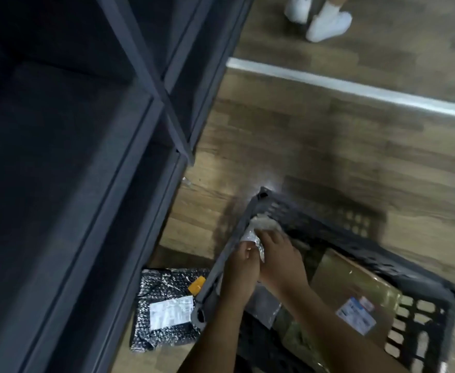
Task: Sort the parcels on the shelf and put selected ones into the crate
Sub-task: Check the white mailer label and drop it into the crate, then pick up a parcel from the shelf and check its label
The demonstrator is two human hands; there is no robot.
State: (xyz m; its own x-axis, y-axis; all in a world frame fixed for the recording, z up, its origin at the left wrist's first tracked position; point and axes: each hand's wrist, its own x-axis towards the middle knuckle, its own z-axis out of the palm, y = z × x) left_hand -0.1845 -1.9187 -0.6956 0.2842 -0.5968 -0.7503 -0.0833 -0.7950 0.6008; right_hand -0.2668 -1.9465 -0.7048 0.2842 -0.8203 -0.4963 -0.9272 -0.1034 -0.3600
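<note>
Step in hand: setting the small silvery parcel [261, 227] down into the far left corner of the crate [315, 219], by my judgement.
Left grip [241, 267]: fingers curled round the near end of the small silvery parcel, just inside the crate's left rim.
Right grip [277, 254]: closed over the same parcel from the right, so both hold it together.
Where the parcel is: inside the crate's corner, at rim height. Blur hides whether it rests on anything.
Doing it well: lower it flat against the corner walls and let go only once it is supported. Keep it off the brown box [355, 286] so the box's label stays readable.
Crates: one, black and latticed, on the wooden floor [275, 144].
Parcels in the crate: three that I can count — the held one, the brown box, and a grey bag [264, 305] under the forearms. Greenish shapes lower down are too blurred to name.
Parcels outside: one, the black bubble-wrapped parcel [164, 305] on the floor, touching the crate's left side.
Shelf [86, 157]: one, its bays too dark to count anything.
White shoes [326, 22]: two — well apart from the crate.
</note>
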